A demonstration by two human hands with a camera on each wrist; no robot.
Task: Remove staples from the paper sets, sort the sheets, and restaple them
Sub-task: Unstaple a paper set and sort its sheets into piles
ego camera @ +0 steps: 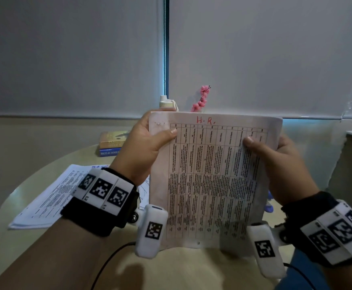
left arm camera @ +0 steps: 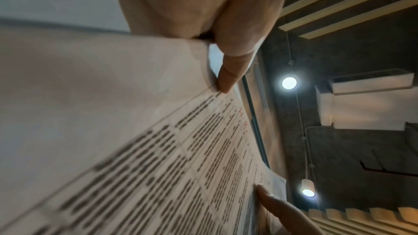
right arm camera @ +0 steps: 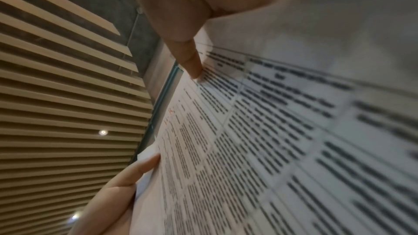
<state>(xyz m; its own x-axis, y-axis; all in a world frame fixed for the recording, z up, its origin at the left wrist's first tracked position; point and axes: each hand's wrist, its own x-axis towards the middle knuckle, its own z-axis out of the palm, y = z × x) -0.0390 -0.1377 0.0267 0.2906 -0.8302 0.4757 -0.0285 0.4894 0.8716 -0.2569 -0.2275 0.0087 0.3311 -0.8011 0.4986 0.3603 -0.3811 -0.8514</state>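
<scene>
Both hands hold one paper set (ego camera: 210, 176) upright above the table (ego camera: 191, 266), printed table facing the person, red "H.R." at top. Left hand (ego camera: 147, 143) pinches the top left corner, thumb on front, fingers behind; right hand (ego camera: 279, 162) grips the right edge the same way. Small holes show near the top left corner and no staple is visible, so this set looks unstapled; sorting and restapling seem left. More papers (ego camera: 53, 195) lie flat on the round pale table to the left. Books (ego camera: 110, 143), a bottle (ego camera: 166, 103) and pink flowers (ego camera: 202, 99) sit behind; grey blinds (ego camera: 72, 55) cover the window.
</scene>
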